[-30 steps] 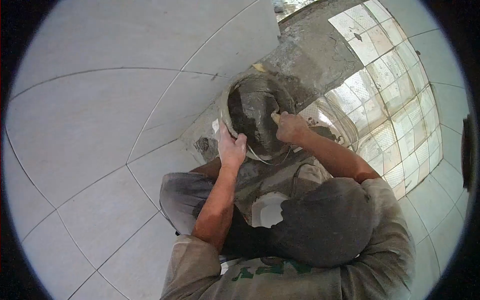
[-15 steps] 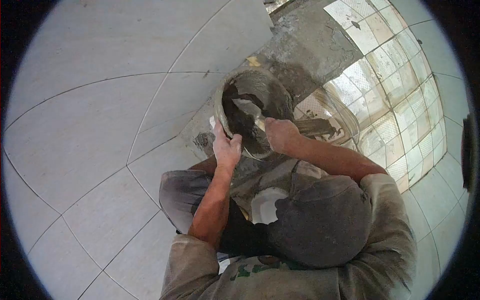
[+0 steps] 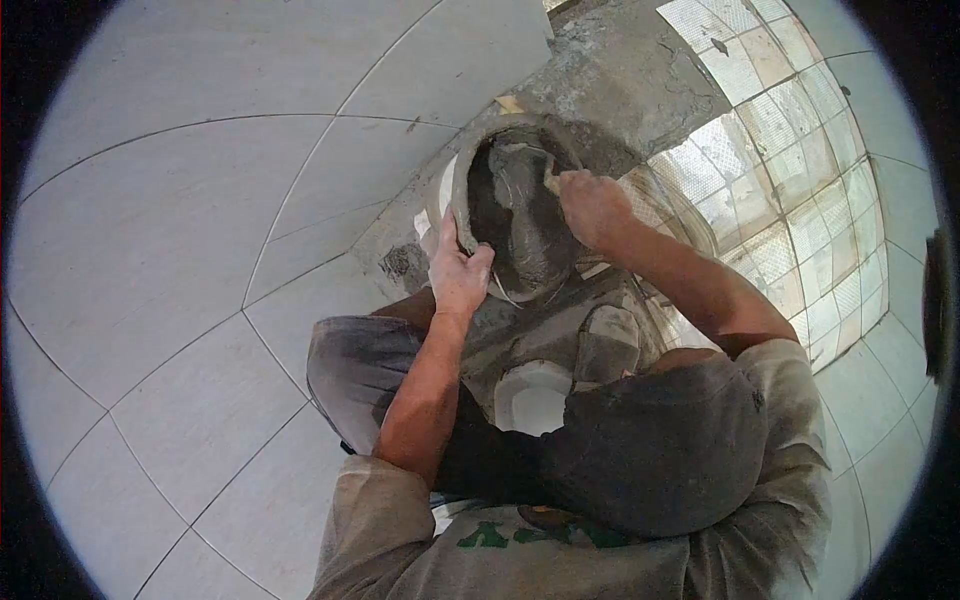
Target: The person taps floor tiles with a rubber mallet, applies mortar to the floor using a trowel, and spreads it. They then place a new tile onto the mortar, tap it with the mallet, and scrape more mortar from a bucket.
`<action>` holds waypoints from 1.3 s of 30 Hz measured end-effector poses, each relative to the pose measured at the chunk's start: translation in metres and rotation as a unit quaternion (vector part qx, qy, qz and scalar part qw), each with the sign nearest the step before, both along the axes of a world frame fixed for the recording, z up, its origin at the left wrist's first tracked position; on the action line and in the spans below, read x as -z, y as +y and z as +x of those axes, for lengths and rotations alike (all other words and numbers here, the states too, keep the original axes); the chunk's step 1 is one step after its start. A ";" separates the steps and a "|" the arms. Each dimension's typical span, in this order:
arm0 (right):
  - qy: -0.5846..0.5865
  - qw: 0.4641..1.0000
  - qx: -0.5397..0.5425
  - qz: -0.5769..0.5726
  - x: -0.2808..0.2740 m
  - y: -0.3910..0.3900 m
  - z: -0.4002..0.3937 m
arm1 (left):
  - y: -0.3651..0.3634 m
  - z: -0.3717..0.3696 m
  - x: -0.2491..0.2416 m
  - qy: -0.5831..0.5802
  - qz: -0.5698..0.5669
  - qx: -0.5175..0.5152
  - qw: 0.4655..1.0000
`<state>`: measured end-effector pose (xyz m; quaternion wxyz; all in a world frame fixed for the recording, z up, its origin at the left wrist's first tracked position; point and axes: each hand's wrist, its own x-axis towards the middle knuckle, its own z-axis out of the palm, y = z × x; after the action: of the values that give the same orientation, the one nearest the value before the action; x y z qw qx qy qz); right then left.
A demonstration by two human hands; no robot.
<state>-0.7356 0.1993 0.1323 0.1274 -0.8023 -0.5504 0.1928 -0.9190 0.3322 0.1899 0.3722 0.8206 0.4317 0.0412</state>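
Observation:
A mortar-caked bucket (image 3: pixel 462 185) leans on the floor in front of me, its mouth tilted towards me. Wet grey mortar (image 3: pixel 525 235) lies inside it. My left hand (image 3: pixel 460 275) is closed on the bucket's near-left rim, thumb over the edge. At the right side of the mouth, my right hand (image 3: pixel 597 210) is wrapped round the handle of a trowel (image 3: pixel 553 182). The trowel's blade is down in the bucket and mostly lost against the mortar.
Small patterned tiles (image 3: pixel 770 130) cover the floor at right, next to rough bare cement (image 3: pixel 640 75). Large pale tiles (image 3: pixel 220 200) spread over the left. A white basin-like fixture (image 3: pixel 535 405) sits near my knees, beside my shoe (image 3: pixel 608 345).
My right hand has moved up and to the right with the trowel, whose pale blade no longer shows plainly. The mortar surface is now more visible. My left hand keeps hold of the rim.

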 end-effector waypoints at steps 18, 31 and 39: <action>0.160 0.954 -0.147 -0.208 0.007 -0.020 -0.039 | 0.005 0.003 0.000 0.076 -0.119 -0.082 0.987; 0.338 0.907 -0.148 -0.203 0.020 -0.030 -0.041 | 0.003 0.007 -0.015 0.081 -0.080 -0.019 0.993; 0.528 0.843 0.011 -0.100 -0.007 -0.051 -0.035 | 0.019 0.018 -0.024 0.106 -0.107 -0.049 0.987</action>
<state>-0.7705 0.1486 0.1397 0.3200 -0.5938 -0.3688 0.6395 -0.9011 0.3508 0.2137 0.4079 0.7536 0.5101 -0.0744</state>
